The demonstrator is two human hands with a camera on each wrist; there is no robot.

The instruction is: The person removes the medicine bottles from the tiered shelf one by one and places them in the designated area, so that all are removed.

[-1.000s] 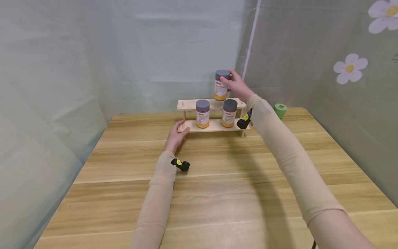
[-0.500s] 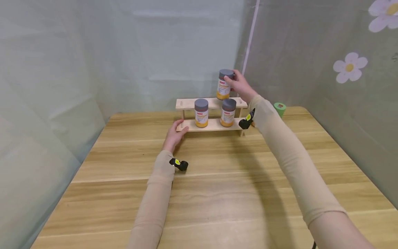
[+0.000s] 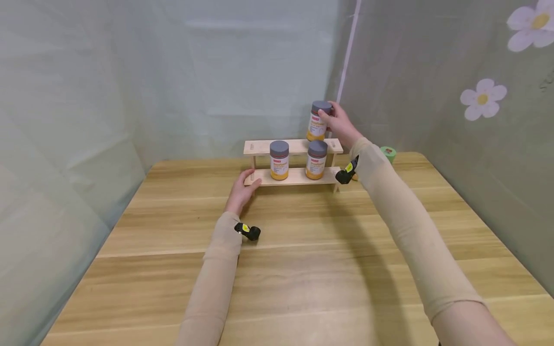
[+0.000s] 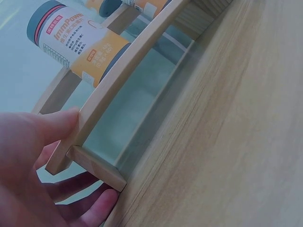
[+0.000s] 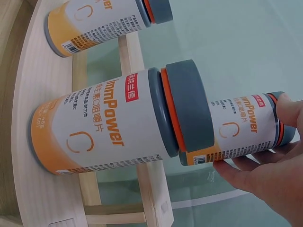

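A two-tier wooden display rack (image 3: 259, 147) stands at the table's back. My left hand (image 3: 240, 192) grips its left end; in the left wrist view the thumb (image 4: 59, 124) presses the lower tier's front while the fingers curl around the leg. My right hand (image 3: 342, 126) holds a vitamin bottle (image 3: 317, 126) by its cap and upper side, thumb in front, over the right part of the upper tier. On the lower tier, two matching grey-capped vitamin bottles stand upright, a left one (image 3: 279, 166) and a right one (image 5: 102, 120) that partly overlaps the held bottle in the right wrist view.
A green roll (image 3: 388, 153) lies behind my right forearm, and a small orange thing (image 3: 355, 177) peeks out beside the wrist camera. The wooden table (image 3: 277, 288) spreads in front of the rack. Pale cloth walls (image 3: 225, 72) surround its back and sides.
My right hand has moved the bottle a little to the right along the upper tier. The left hand keeps its grip on the rack's left end.
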